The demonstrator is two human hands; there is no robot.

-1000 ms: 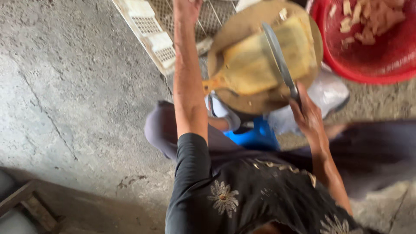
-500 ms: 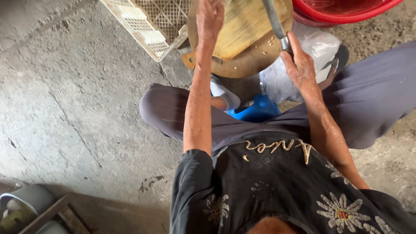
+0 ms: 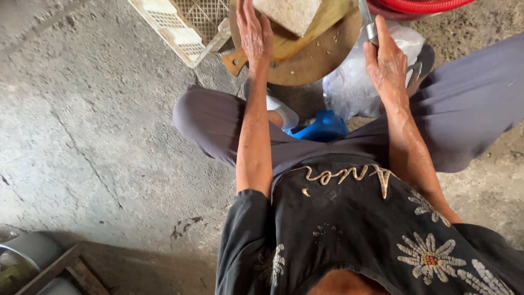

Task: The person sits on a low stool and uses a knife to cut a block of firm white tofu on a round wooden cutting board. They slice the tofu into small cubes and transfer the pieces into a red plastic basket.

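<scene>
The left hand (image 3: 255,34) lies flat and open on a wooden cutting board (image 3: 311,54), just beside a pale block (image 3: 287,13). The right hand (image 3: 386,64) grips a knife (image 3: 367,22) at the board's right edge.

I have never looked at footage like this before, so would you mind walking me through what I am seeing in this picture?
There is no machine here: a person wears a camera on the head, so you look straight down over the dark flowered shirt and the bent knees at that person's own two bare hands.

The left hand rests on a pale rectangular block and on the yellowish cutting board beneath it. That board lies on a round wooden slab. The right hand grips the handle of a knife, whose blade runs out of the top of the picture.

Around them, on the concrete floor: a white plastic crate, the rim of a red basin, a clear plastic bag and something blue by the knees.
</scene>
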